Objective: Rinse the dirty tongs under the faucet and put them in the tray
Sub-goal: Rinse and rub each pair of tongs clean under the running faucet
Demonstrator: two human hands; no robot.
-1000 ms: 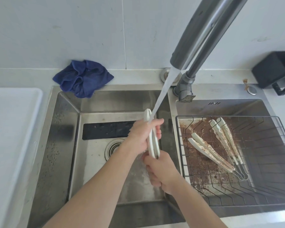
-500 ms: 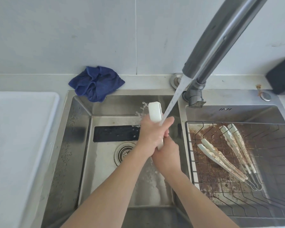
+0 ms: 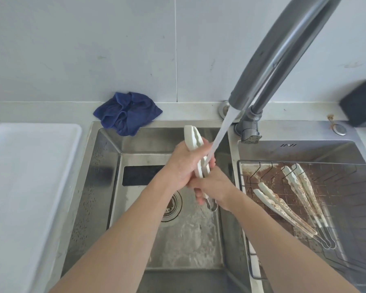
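Over sink [image 3: 106, 187], tongs [image 3: 195, 149] tilted left since 0.5 s ago.

Left hand [image 3: 183, 163] and right hand [image 3: 213, 187] clenched together

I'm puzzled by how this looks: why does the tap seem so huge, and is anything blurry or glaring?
Head view: the wide lens swells the near grey metal faucet and bends edges; soft daylight, mild glare on the steel sink wall; the black object at the right edge is blurred.
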